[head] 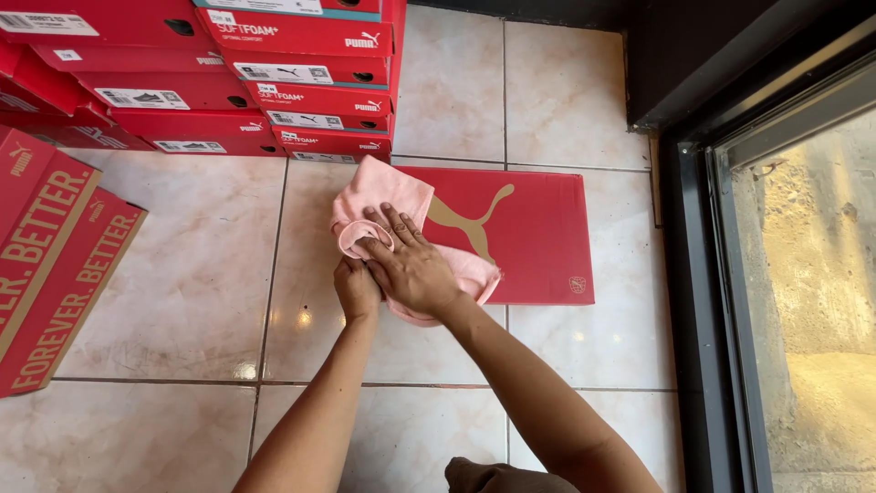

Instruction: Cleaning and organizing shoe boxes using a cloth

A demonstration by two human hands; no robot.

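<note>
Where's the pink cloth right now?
In the head view, centre: the pink cloth lies on the left end of the flat red box on the floor, under the right hand.

Pink cloth (383, 196): soft, rumpled, partly folded, draped over the left end of the box. Red box (520, 236): flat, lid closed, gold emblem up, lying on the tiled floor.

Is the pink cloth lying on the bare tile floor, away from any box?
No, the pink cloth lies on the flat red box, pressed down by the right hand.
</note>
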